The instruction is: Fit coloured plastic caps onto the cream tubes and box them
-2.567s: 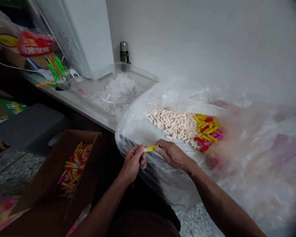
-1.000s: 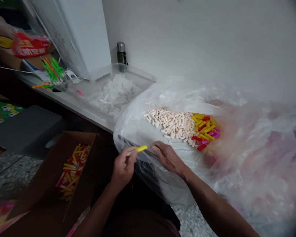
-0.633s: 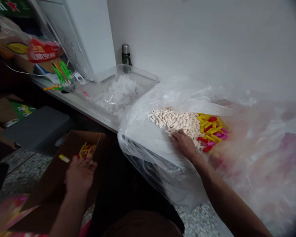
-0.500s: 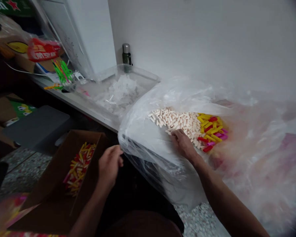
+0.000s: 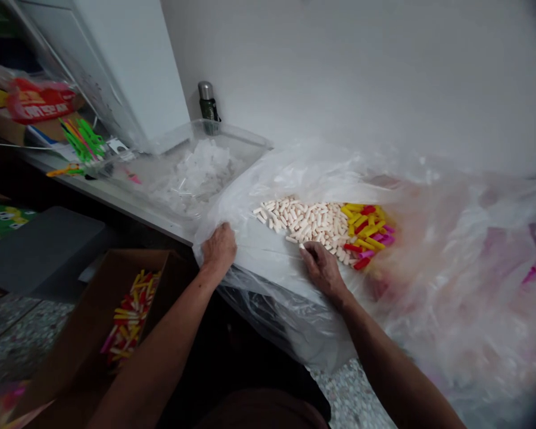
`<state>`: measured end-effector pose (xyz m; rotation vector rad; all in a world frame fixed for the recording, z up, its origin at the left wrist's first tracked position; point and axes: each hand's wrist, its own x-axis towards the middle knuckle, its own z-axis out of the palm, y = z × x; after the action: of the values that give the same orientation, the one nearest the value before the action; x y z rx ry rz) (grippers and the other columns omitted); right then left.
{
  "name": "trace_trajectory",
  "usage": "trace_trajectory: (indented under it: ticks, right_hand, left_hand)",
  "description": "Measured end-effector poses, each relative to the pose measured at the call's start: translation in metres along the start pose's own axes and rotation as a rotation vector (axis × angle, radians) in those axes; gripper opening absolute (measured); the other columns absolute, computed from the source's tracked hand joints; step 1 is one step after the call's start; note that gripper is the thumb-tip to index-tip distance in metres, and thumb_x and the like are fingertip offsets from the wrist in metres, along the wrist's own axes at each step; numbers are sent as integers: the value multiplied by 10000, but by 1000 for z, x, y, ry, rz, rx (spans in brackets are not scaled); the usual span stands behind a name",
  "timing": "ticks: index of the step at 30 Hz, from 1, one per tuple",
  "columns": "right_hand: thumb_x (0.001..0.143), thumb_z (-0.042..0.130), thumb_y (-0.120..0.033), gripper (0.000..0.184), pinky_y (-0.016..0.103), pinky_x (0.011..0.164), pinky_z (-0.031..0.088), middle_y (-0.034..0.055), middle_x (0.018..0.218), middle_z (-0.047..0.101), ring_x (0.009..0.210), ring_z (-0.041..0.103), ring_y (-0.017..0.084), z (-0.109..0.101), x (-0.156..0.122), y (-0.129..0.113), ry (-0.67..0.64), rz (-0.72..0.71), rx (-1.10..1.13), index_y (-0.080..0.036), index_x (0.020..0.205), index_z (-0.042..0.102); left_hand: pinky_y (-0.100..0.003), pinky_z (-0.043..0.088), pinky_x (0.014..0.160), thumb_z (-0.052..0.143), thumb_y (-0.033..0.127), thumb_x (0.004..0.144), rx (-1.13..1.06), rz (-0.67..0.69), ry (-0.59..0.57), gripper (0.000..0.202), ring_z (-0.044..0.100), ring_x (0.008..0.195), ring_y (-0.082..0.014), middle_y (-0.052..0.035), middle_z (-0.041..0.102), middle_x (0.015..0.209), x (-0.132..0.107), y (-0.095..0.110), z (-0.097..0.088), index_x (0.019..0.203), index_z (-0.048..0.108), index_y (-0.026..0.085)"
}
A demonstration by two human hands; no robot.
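My left hand [image 5: 221, 245] is closed at the left edge of a clear plastic bag [image 5: 268, 262], fingers curled over the film. My right hand [image 5: 322, 267] is closed beside a heap of small off-white cylindrical pieces [image 5: 308, 217]. One white piece [image 5: 301, 246] shows at its thumb and fingertips. Against the heap's right side lie short yellow, red and pink plastic tubes [image 5: 366, 229]. More of the bag, with blurred coloured contents, spreads out to the right.
A clear plastic tray [image 5: 254, 143] of translucent pieces [image 5: 201, 173] sits left of the bag. Behind it stands a dark flask [image 5: 208, 102] by the wall. Below left, a cardboard box [image 5: 87, 310] holds coloured tubes [image 5: 131, 316]. Green and orange plastic items [image 5: 83, 140] lie far left.
My left hand has moved up and forward onto the bag's edge. My right hand has drawn back slightly, and a white piece now shows at its fingertips. The view has shifted right.
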<state>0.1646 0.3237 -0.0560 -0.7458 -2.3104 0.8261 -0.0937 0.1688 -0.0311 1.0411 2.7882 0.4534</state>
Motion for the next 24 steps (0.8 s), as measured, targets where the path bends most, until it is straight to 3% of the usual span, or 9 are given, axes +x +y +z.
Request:
trace_trajectory:
  ticks: [2, 5, 8, 11, 14, 17, 24]
  right_hand:
    - [1048, 537, -400, 224, 318, 783, 500, 58, 923, 690, 823, 622, 191, 1, 2, 1, 1, -9, 11, -206, 1019, 644]
    - [1047, 552, -387, 213, 326, 806, 508, 62, 939, 695, 853, 637, 197, 0, 3, 1, 17, -23, 28, -206, 1030, 665]
    - [1046, 568, -376, 210, 331, 811, 511, 61, 963, 707, 877, 651, 199, -3, 2, -6, 33, -38, 67, -214, 1069, 699]
    - [1038, 602, -368, 191, 324, 790, 518, 50, 981, 723, 870, 660, 189, -3, -2, -28, 9, -55, 160, -235, 1087, 731]
    - [1004, 673, -355, 132, 306, 756, 524, 29, 940, 721, 816, 653, 167, 2, -5, -57, 2, -82, 271, -239, 1028, 732]
    - [962, 739, -338, 124, 285, 707, 516, 4, 842, 686, 740, 634, 144, 11, -6, -80, 9, -103, 323, -222, 947, 697]
    - [991, 703, -333, 109, 295, 677, 510, 19, 816, 683, 734, 638, 160, 21, -5, -90, -55, -218, 277, -233, 949, 716]
  left_hand:
    - [-436, 518, 914, 465, 306, 1034, -159, 55, 53, 278, 694, 1097, -342, -188, 734, 1119, -5, -3, 4, 1165, 672, 173]
    - [-350, 544, 811, 569, 405, 992, -702, 94, 134, 247, 718, 927, -260, -113, 757, 993, -15, -1, 9, 1065, 689, 201]
    - [-279, 510, 576, 663, 596, 893, -1329, -70, 75, 415, 657, 649, -177, -75, 742, 850, -29, 12, 11, 935, 658, 183]
    - [-235, 418, 447, 778, 660, 759, -1674, -256, -81, 526, 552, 514, -127, -34, 691, 704, -46, 29, 7, 881, 624, 171]
    - [-210, 374, 417, 867, 643, 659, -1783, -353, -190, 578, 504, 473, -99, 3, 650, 636, -61, 42, 1, 872, 618, 167]
    - [-208, 387, 420, 888, 654, 626, -1812, -373, -213, 593, 505, 465, -92, 6, 648, 622, -70, 50, -1, 828, 615, 167]
    - [-233, 444, 447, 803, 666, 771, -1684, -239, -284, 528, 527, 453, -111, 22, 586, 547, -88, 50, 8, 753, 615, 172]
